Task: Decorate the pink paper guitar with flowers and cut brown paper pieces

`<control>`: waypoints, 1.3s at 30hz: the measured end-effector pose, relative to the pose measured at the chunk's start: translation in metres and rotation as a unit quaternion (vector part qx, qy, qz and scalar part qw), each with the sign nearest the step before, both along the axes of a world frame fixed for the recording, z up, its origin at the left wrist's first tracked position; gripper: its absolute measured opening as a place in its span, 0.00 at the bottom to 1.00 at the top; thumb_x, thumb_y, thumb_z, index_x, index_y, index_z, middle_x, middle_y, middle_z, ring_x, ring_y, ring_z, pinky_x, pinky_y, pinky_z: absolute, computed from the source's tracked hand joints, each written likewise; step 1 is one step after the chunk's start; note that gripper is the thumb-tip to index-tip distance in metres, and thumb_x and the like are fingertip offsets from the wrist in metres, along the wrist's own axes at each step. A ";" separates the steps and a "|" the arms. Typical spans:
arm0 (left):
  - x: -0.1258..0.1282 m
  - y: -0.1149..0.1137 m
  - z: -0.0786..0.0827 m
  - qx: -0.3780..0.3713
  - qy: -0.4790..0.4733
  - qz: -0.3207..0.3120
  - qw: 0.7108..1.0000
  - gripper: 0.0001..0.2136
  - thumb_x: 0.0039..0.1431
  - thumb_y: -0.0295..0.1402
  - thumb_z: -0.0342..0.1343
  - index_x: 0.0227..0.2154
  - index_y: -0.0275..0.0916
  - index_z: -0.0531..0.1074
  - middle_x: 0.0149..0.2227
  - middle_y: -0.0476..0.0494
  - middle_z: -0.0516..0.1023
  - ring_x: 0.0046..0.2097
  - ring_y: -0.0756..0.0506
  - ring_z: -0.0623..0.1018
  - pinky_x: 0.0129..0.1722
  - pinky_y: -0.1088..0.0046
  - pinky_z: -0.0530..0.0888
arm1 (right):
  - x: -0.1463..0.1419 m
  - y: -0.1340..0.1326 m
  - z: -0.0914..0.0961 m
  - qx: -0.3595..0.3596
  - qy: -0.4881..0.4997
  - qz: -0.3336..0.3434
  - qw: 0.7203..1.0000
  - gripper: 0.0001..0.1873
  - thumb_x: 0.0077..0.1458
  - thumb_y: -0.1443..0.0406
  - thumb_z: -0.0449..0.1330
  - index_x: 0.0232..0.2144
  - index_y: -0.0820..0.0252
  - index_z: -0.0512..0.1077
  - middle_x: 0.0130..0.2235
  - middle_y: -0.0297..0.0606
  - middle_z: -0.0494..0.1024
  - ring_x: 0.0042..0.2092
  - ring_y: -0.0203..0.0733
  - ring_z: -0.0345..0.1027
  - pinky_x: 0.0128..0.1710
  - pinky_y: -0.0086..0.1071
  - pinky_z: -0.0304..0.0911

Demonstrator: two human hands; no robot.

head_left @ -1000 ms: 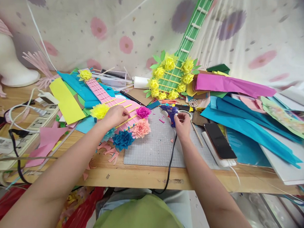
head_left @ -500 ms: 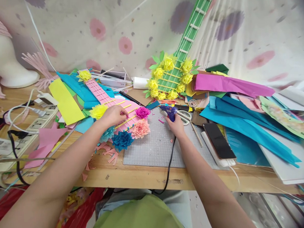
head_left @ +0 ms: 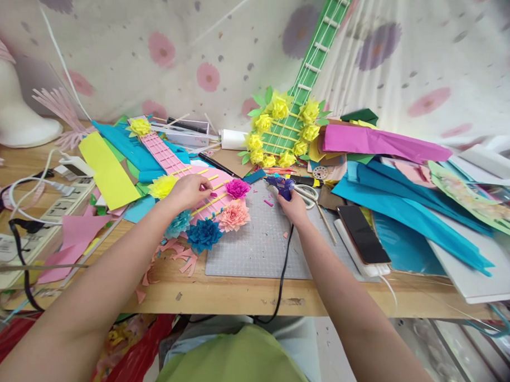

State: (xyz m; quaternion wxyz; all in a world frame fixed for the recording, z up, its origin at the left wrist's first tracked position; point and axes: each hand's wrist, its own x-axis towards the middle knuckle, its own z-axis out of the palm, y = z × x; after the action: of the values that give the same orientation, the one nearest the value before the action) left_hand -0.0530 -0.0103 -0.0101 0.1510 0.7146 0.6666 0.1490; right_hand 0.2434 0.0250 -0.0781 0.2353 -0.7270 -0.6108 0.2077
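Note:
My left hand (head_left: 191, 192) is over the body of a pink paper guitar (head_left: 161, 149), its thumb and fingers pinched together. Whatever lies between those fingertips is too small to make out. Around the guitar's body sit a yellow paper flower (head_left: 161, 186), a magenta flower (head_left: 238, 188), a peach flower (head_left: 234, 215), a dark blue flower (head_left: 204, 235) and a teal flower (head_left: 178, 224). On the right, my right hand (head_left: 294, 207) is closed round a blue glue gun (head_left: 283, 185), nozzle pointing left above the grey cutting mat (head_left: 257, 255). Its black cord (head_left: 285, 268) runs down over the table edge.
A green paper guitar with yellow flowers (head_left: 284, 128) leans at the back. Scissors (head_left: 307, 195) and a thin stick (head_left: 326, 222) lie right of the glue gun. Farther right are a phone (head_left: 363, 234) and blue paper (head_left: 410, 199). A power strip (head_left: 51, 220) stands left.
The view has shifted slightly, moving the scene a little to the left. Both hands keep nearly the same places, the left over the pink guitar, the right round the glue gun.

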 end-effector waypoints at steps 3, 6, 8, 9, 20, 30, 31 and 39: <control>-0.001 -0.001 0.001 0.003 -0.001 -0.027 1.000 0.09 0.50 0.39 0.54 0.28 0.40 0.75 0.30 0.46 0.78 0.32 0.45 0.74 0.30 0.72 0.64 | -0.001 -0.001 0.001 -0.004 -0.008 0.003 1.000 0.20 0.52 0.56 0.53 0.42 0.62 0.69 0.40 0.47 0.76 0.41 0.50 0.69 0.38 0.36 0.60; 0.000 -0.002 0.003 0.005 0.016 -0.050 0.999 0.08 0.48 0.40 0.56 0.27 0.40 0.73 0.29 0.47 0.77 0.33 0.45 0.74 0.31 0.72 0.64 | -0.001 -0.002 0.001 -0.009 -0.012 0.006 1.000 0.19 0.52 0.56 0.52 0.42 0.62 0.69 0.40 0.47 0.76 0.41 0.50 0.69 0.38 0.36 0.60; 0.000 -0.001 0.002 0.011 0.028 -0.049 0.998 0.08 0.47 0.39 0.58 0.26 0.40 0.71 0.29 0.47 0.76 0.34 0.45 0.74 0.31 0.72 0.64 | -0.001 -0.003 0.000 -0.008 -0.011 0.006 1.000 0.19 0.52 0.56 0.52 0.41 0.62 0.68 0.40 0.46 0.76 0.40 0.49 0.69 0.38 0.36 0.60; 0.001 0.000 0.001 0.015 0.032 -0.044 0.998 0.08 0.46 0.38 0.58 0.26 0.40 0.70 0.29 0.47 0.76 0.34 0.45 0.74 0.31 0.72 0.63 | -0.001 -0.003 0.000 -0.006 -0.010 0.005 1.000 0.18 0.52 0.56 0.52 0.41 0.62 0.68 0.39 0.46 0.76 0.40 0.49 0.69 0.38 0.36 0.60; -0.003 0.003 -0.004 0.003 -0.030 -0.016 0.999 0.15 0.45 0.41 0.60 0.32 0.42 0.61 0.32 0.49 0.76 0.33 0.46 0.75 0.29 0.74 0.64 | 0.002 -0.002 -0.002 0.009 0.004 0.008 1.000 0.16 0.50 0.56 0.54 0.37 0.61 0.68 0.36 0.45 0.76 0.37 0.49 0.69 0.36 0.36 0.60; -0.007 0.006 -0.010 -0.002 -0.075 -0.025 0.997 0.17 0.44 0.45 0.59 0.32 0.42 0.61 0.32 0.48 0.77 0.33 0.46 0.76 0.30 0.73 0.65 | 0.003 -0.002 -0.003 0.005 0.015 0.014 1.000 0.19 0.50 0.54 0.53 0.39 0.61 0.69 0.37 0.45 0.76 0.38 0.49 0.68 0.37 0.37 0.60; -0.007 0.006 -0.011 -0.006 -0.077 -0.024 0.997 0.17 0.44 0.45 0.59 0.32 0.42 0.61 0.33 0.48 0.78 0.33 0.46 0.76 0.30 0.73 0.65 | 0.003 -0.002 -0.003 0.005 0.016 0.014 1.000 0.19 0.50 0.54 0.53 0.39 0.61 0.69 0.38 0.45 0.76 0.38 0.49 0.68 0.37 0.37 0.60; -0.010 0.007 -0.007 0.008 -0.069 -0.015 0.997 0.14 0.44 0.40 0.60 0.30 0.42 0.61 0.32 0.49 0.77 0.33 0.47 0.76 0.31 0.74 0.65 | 0.005 0.000 -0.002 0.022 0.049 -0.009 0.999 0.21 0.46 0.52 0.57 0.37 0.62 0.71 0.35 0.45 0.77 0.36 0.48 0.69 0.35 0.36 0.60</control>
State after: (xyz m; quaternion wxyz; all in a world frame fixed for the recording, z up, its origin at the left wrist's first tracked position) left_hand -0.0629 -0.0037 -0.0174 0.1933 0.7136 0.6426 0.2013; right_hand 0.2483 0.0254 -0.0800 0.2827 -0.7158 -0.5968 0.2270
